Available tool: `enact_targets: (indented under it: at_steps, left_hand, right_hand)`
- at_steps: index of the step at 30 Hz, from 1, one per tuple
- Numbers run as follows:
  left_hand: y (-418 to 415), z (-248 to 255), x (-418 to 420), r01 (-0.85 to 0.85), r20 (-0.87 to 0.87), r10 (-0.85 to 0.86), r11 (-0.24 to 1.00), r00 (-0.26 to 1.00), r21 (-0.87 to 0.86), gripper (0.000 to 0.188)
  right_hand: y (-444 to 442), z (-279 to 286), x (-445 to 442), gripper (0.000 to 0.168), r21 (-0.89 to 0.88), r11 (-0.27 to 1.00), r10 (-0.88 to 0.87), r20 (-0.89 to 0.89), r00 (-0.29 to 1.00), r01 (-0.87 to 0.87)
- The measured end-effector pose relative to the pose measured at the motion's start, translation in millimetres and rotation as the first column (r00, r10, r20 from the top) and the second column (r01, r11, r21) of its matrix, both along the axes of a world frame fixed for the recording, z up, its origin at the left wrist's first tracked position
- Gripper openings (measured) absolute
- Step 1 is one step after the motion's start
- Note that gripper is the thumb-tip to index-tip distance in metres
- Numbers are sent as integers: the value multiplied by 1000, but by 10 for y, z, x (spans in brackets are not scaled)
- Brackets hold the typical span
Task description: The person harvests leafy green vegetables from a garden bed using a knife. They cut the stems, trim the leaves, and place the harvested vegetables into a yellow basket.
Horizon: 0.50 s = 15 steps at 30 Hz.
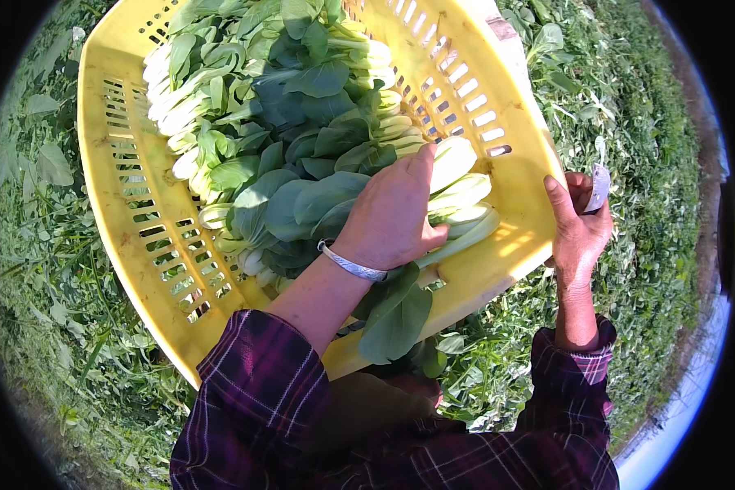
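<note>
A yellow plastic basket (113,226) with slotted walls holds rows of bok choy (318,144), their pale stems facing its two long sides. My left hand (395,214), a silver bangle (354,263) at its wrist, reaches over the basket and holds bok choy stems at the right-hand row. One bok choy's leaves (398,312) hang over the near rim. At the basket's right rim is my right hand (579,223), thumb against the edge, with a small curved metal blade (599,187) held in its bent fingers.
Low green plants and cut leaves (649,257) cover the ground on both sides of the basket. A pale object (505,30) lies beyond the basket's upper right rim. Dark plaid sleeves (263,380) cross the lower part of the view.
</note>
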State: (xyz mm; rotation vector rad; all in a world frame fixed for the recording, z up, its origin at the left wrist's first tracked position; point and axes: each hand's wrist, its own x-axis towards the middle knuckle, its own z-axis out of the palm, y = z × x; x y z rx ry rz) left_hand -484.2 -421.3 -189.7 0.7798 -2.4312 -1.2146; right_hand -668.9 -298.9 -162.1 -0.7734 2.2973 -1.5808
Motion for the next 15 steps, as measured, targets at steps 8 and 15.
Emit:
enact_targets:
  at_steps: [8, 15]
  left_hand:
    - [-84, -220, -194, 62, -101, -67, 997, 993, -55, 74]
    - [-24, -566, -77, 44, 178, -16, 987, 984, -155, 75]
  right_hand:
    - [-16, 13, -7, 23, -9, 999, 46, 20, 999, -45]
    - [-48, 51, 22, 22, 17, 997, 74, 22, 997, -74]
